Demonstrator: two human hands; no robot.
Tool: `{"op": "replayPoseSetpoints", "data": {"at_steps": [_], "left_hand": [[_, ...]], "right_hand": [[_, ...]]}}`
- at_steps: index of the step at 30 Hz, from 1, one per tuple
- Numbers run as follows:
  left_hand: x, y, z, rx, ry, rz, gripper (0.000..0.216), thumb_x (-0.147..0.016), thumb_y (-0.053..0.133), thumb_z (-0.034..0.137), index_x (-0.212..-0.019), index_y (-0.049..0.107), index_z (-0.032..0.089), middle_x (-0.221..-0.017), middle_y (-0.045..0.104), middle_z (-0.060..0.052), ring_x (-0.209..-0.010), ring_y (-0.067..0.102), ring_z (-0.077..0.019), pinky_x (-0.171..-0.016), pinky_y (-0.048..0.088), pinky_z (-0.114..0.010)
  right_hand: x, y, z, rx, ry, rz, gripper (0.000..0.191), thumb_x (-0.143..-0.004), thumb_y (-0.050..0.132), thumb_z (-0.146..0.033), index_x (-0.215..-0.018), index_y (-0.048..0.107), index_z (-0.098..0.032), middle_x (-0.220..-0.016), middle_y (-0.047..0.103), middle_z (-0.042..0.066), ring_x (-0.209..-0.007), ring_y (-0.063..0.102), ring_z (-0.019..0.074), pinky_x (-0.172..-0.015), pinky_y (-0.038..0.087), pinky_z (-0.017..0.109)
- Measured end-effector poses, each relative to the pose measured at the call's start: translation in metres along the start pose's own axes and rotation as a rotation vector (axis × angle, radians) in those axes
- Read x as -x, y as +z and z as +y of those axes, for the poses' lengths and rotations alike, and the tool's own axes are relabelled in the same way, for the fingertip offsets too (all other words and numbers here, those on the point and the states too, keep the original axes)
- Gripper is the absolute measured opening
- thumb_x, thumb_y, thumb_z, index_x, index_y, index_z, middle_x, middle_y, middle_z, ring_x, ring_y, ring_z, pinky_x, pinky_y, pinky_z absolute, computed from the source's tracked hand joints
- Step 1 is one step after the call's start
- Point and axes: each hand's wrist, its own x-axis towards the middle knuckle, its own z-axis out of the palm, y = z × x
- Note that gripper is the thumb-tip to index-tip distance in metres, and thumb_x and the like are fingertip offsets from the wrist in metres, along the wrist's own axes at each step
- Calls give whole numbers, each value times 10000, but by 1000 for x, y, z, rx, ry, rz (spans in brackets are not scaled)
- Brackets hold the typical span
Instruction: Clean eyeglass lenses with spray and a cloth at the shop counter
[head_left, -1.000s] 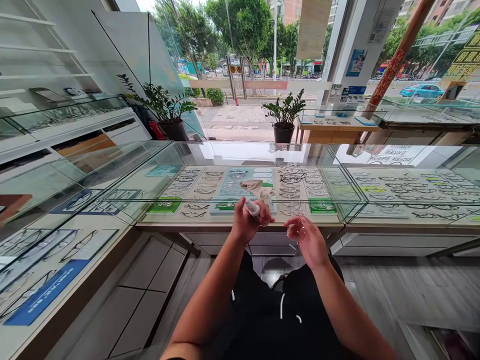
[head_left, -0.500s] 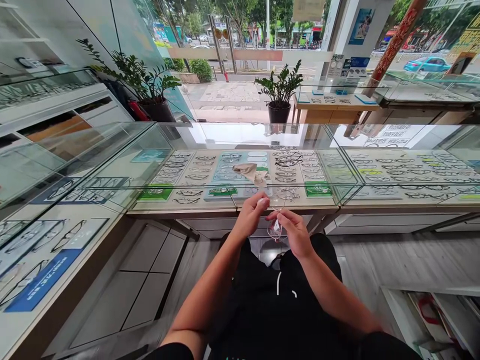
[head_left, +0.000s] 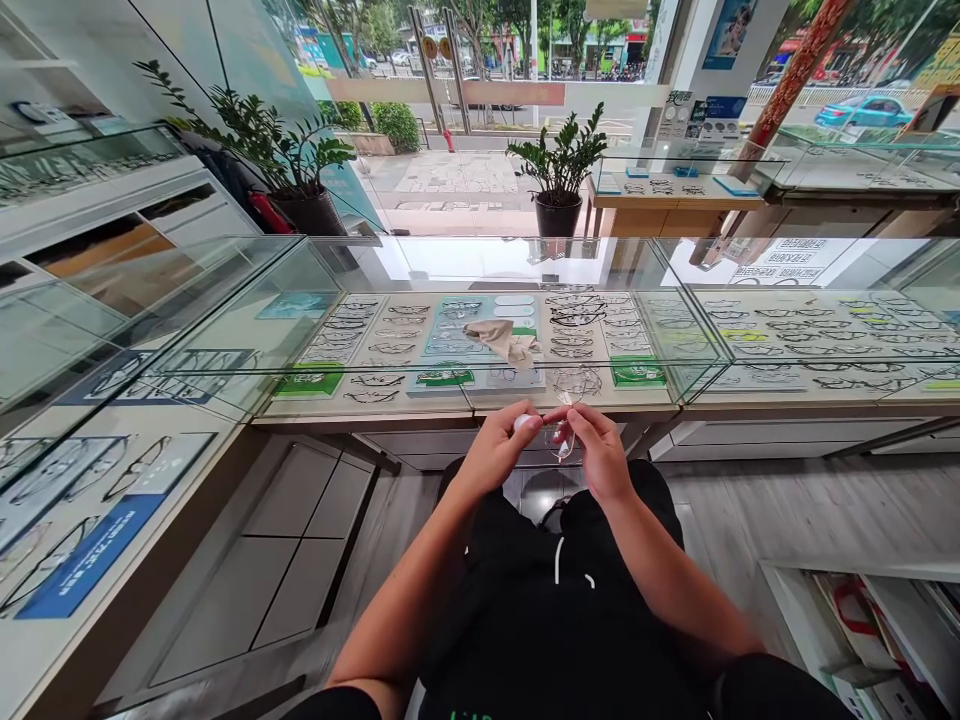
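Observation:
Thin-rimmed eyeglasses (head_left: 568, 446) hang from the closed fingers of my right hand (head_left: 609, 462), in front of the counter's near edge. Close by on the left, my left hand (head_left: 491, 450) is closed around a small white thing (head_left: 523, 423); only its rounded end shows, so I cannot tell its kind. The fingertips of both hands come close together at the eyeglasses, and I cannot tell whether they touch. Beyond the hands, a crumpled beige cloth (head_left: 501, 340) lies on the glass counter (head_left: 420, 395).
Rows of eyeglass frames (head_left: 574, 310) fill the display case under the glass. Another glass case (head_left: 112, 520) runs along my left side. Potted plants (head_left: 559, 175) stand behind the counter, before the glass doors. A low shelf (head_left: 825, 620) is at the lower right.
My right hand has risen slightly with the eyeglasses and turned them. My left hand has shifted a little lower, showing more of the white thing. The view has tilted slightly.

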Motion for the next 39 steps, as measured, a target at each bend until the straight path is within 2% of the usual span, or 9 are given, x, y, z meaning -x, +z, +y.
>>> {"op": "replayPoseSetpoints", "data": {"at_steps": [5, 8, 14, 17, 24, 29, 32, 34, 39], "left_hand": [[7, 4, 0, 1, -14, -33, 568, -1029, 549, 730, -794, 575, 213, -766, 522, -7, -766, 465, -204, -745, 351, -328], [-3, -12, -6, 23, 39, 33, 547, -1038, 524, 725, -852, 609, 218, -822, 560, -27, -803, 498, -218, -772, 393, -344], [-68, -99, -46, -5, 66, 553, 182, -892, 675, 349, -999, 583, 235, -941, 626, -46, -877, 588, -225, -837, 501, -359], [-96, -144, -76, -118, -34, 718, 257, -846, 664, 198, -1059, 527, 241, -993, 653, -49, -892, 615, -207, -915, 530, -371], [-113, -193, -118, -265, -39, 835, 316, -924, 749, 320, -1080, 487, 238, -1027, 696, -92, -930, 671, -242, -992, 554, -422], [-108, -187, -106, -385, -102, 854, 414, -949, 706, 293, -1272, 476, 175, -1240, 670, -206, -1224, 669, -326, -1144, 489, -492], [-92, -162, -87, -612, -77, 1074, 635, -921, 674, 251, -1469, 373, 133, -1551, 466, -301, -1527, 444, -365, -1292, 329, -532], [-83, -140, -73, -731, -26, 1131, 629, -922, 644, 248, -1483, 380, 144, -1526, 487, -259, -1465, 484, -336, -1287, 337, -510], [-95, -103, -53, -721, -58, 595, 539, -1008, 565, 328, -1524, 495, 192, -1052, 672, -84, -931, 662, -260, -888, 527, -390]], "right_hand": [[-3, -1, 2, -3, -3, 6, 298, -1007, 724, -526, -981, 874, -271, -915, 745, 45, -766, 615, 178, -602, 519, 268], [-1, -2, 0, -2, 4, 17, 310, -1000, 729, -538, -980, 873, -264, -919, 749, 54, -758, 607, 181, -556, 508, 260], [3, -13, -9, 10, 7, 37, 325, -1001, 720, -542, -984, 877, -258, -1044, 785, 76, -742, 614, 181, -506, 503, 271], [7, -21, -11, 21, -38, 66, 289, -1011, 718, -513, -988, 881, -275, -1047, 795, 66, -784, 626, 189, -624, 564, 303], [12, -30, -14, 38, -26, 122, 309, -993, 736, -531, -969, 876, -256, -1001, 793, 76, -756, 599, 193, -580, 529, 304], [9, -28, -16, 34, -24, 114, 316, -989, 736, -530, -958, 872, -246, -1016, 793, 80, -773, 621, 190, -584, 531, 286], [9, -30, -15, 27, -16, 112, 310, -994, 738, -522, -969, 873, -244, -1023, 787, 73, -777, 629, 181, -549, 508, 261], [10, -32, -14, 32, -12, 116, 308, -998, 734, -518, -971, 874, -245, -1020, 786, 69, -779, 631, 177, -545, 500, 256], [11, -36, -9, 87, -16, 134, 307, -1002, 717, -496, -955, 870, -233, -989, 795, 69, -775, 628, 175, -648, 527, 285]]}}
